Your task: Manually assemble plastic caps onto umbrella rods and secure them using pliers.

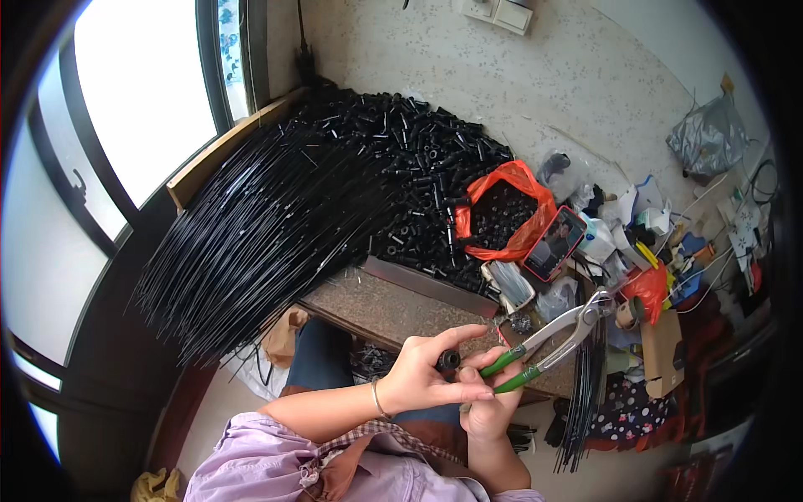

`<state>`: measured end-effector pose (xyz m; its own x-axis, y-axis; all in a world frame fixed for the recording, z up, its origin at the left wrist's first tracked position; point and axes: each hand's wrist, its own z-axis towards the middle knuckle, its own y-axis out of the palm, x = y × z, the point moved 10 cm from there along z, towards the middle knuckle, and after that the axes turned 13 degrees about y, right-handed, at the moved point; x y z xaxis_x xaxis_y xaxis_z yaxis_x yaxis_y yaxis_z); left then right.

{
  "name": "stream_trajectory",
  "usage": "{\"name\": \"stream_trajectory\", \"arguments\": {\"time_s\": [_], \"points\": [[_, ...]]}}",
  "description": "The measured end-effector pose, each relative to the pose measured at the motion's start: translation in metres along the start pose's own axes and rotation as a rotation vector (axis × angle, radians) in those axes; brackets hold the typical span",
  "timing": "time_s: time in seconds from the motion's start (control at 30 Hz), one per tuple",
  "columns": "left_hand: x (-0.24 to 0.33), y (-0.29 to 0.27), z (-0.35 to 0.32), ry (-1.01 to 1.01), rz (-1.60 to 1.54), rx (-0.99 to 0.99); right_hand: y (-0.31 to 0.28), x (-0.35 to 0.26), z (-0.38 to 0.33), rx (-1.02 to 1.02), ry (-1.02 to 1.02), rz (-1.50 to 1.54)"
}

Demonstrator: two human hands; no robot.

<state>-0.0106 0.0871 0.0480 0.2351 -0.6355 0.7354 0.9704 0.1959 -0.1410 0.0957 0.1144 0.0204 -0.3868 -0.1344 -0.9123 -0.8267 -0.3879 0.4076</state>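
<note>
My right hand (492, 412) is closed round the green handles of a pair of pliers (552, 343). Their silver jaws point up and to the right, over the table's edge. Close beside it, my left hand (416, 372) has its thumb and index finger spread. A short black tube piece (449, 361) sits in this hand, its round open end showing; the other fingers are partly hidden around it. In front of me lies a big heap of similar black tube pieces (401, 142), with a wide bundle of thin black rods (259, 226) to its left.
A red plastic bag (542, 186) of small dark parts stands right of the heap, with a phone (555, 243) leaning near it. A strip (431, 284) borders the heap along the speckled tabletop (385, 308). More black rods (583, 393) hang at the right; clutter and a cardboard box (661, 356) lie beyond.
</note>
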Motion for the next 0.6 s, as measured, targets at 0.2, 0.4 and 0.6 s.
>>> {"name": "stream_trajectory", "arguments": {"time_s": [0.2,0.4,0.6], "points": [[0.014,-0.01,-0.008,0.041,-0.007,0.019,0.017,-0.003,-0.009,-0.06,-0.035,-0.036],[0.023,-0.01,-0.006,0.096,0.058,0.04,0.024,-0.016,-0.014,-0.08,-0.132,-0.1],[0.021,-0.001,0.004,0.102,-0.216,-0.137,0.023,-0.022,-0.01,-0.107,-0.37,-0.461]]}}
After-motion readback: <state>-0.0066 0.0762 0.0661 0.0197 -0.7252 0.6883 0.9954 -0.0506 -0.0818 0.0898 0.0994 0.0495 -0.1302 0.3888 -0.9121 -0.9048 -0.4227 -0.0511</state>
